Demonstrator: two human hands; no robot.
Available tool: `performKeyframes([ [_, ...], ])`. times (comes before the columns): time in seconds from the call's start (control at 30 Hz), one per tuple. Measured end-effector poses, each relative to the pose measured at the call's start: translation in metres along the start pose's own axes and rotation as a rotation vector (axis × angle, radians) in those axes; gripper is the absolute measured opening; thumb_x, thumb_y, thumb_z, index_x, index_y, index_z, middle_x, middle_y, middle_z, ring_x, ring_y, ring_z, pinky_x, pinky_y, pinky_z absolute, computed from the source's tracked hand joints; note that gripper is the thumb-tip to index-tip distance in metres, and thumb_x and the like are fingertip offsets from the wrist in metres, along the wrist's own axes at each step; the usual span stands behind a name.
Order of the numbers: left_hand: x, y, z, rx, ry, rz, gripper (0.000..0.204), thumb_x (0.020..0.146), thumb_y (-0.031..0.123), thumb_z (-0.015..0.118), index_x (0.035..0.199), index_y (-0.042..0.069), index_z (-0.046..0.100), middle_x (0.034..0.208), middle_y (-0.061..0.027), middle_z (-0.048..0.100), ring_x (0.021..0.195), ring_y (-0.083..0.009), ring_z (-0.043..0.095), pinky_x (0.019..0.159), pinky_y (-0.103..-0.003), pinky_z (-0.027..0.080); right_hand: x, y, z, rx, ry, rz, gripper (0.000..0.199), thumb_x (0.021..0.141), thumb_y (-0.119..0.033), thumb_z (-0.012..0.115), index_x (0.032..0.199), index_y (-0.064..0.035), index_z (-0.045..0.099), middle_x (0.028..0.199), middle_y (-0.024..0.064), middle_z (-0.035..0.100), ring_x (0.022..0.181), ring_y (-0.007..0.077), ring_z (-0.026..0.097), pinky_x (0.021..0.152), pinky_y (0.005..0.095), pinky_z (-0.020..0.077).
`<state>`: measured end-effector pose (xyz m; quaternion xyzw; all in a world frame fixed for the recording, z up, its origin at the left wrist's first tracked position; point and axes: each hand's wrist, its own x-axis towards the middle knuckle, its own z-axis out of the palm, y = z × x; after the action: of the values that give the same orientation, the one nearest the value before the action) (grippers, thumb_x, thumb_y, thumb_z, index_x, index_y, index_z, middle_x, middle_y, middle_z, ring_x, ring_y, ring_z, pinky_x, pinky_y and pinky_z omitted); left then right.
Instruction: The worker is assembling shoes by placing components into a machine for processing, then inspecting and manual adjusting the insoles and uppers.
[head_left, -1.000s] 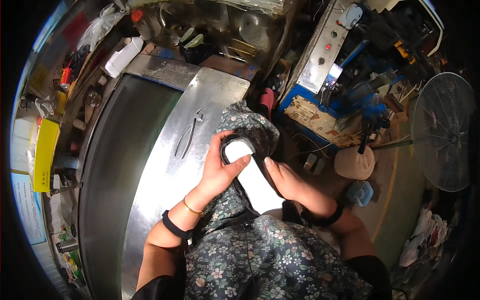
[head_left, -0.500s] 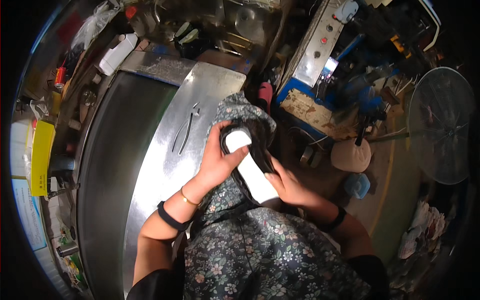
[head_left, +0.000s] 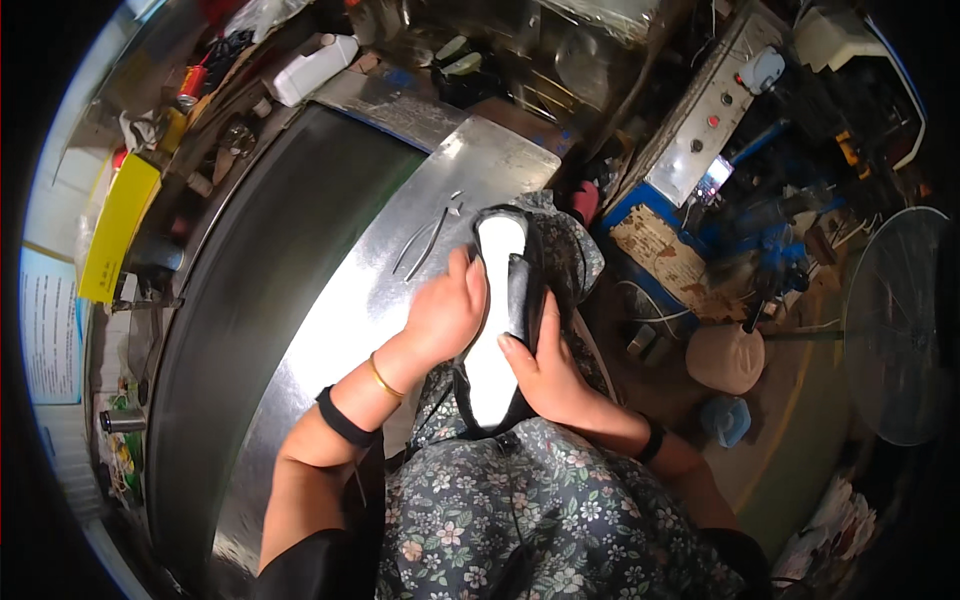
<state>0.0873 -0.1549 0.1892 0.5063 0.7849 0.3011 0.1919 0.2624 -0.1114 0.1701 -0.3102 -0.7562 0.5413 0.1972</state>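
Note:
A black shoe (head_left: 493, 345) rests over my lap on the flowered apron (head_left: 470, 520), its long white sole-shaped face turned up and a black rim round it. A dark folded flap (head_left: 519, 295) stands up along the right side of the white face. My right hand (head_left: 558, 375) wraps the shoe's right side, with the thumb on the white face just below the flap. At the left edge, my left hand (head_left: 445, 308) is closed with curled fingers against the shoe; its fingertips are partly hidden.
On my left lies a shiny metal ledge (head_left: 350, 300) with thin dark strips (head_left: 425, 240) on it, beside a dark conveyor belt (head_left: 260, 260). To the right are a machine with a button panel (head_left: 705, 125), a pinkish jug (head_left: 725, 357), a blue container (head_left: 726, 420) and a fan (head_left: 900, 325).
The shoe has turned more upright in view. My left hand has left the white face for the left edge, curling its fingers. The dark flap now shows on the right.

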Motion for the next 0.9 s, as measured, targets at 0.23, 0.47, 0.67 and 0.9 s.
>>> performKeyframes([
  [0.23, -0.056, -0.005, 0.038, -0.291, 0.111, 0.063, 0.063, 0.101, 0.024, 0.047, 0.149, -0.006, 0.020, 0.130, -0.0362, 0.051, 0.118, -0.0466, 0.054, 0.100, -0.043, 0.044, -0.010, 0.018, 0.001, 0.040, 0.085, -0.032, 0.076, 0.099, -0.021, 0.054, 0.149, 0.0094, 0.005, 0.144, 0.0338, 0.035, 0.133, 0.0406, 0.043, 0.108, 0.0434, 0.0353],
  [0.47, -0.038, -0.015, 0.056, -0.790, 0.177, 0.048, 0.056, 0.106, 0.037, 0.034, 0.144, -0.005, 0.036, 0.142, -0.0219, 0.047, 0.130, -0.0311, 0.048, 0.109, -0.037, 0.037, -0.009, 0.021, -0.013, 0.069, -0.006, -0.149, 0.078, 0.099, -0.020, 0.053, 0.150, 0.0073, 0.001, 0.148, 0.0312, 0.030, 0.137, 0.0376, 0.037, 0.112, 0.0421, 0.0290],
  [0.67, 0.043, 0.005, 0.009, -1.505, -0.286, -0.225, 0.071, 0.101, 0.061, 0.029, 0.139, 0.003, 0.048, 0.127, -0.0116, 0.058, 0.118, -0.0196, 0.055, 0.102, -0.033, 0.044, -0.020, 0.012, -0.028, -0.109, -0.097, -0.090, 0.079, 0.100, -0.026, 0.053, 0.150, 0.0076, 0.003, 0.147, 0.0291, 0.034, 0.137, 0.0362, 0.036, 0.113, 0.0407, 0.0272],
  [0.9, 0.046, -0.001, 0.030, -1.026, -0.191, -0.004, 0.042, 0.102, 0.038, 0.049, 0.126, 0.005, 0.057, 0.116, -0.0046, 0.061, 0.104, -0.0113, 0.055, 0.094, -0.025, 0.044, 0.070, 0.011, -0.059, 0.531, 0.047, 0.085, 0.053, 0.108, -0.033, 0.032, 0.147, 0.0027, 0.033, 0.149, 0.0147, 0.039, 0.140, 0.0212, 0.033, 0.116, 0.0318, 0.0239],
])
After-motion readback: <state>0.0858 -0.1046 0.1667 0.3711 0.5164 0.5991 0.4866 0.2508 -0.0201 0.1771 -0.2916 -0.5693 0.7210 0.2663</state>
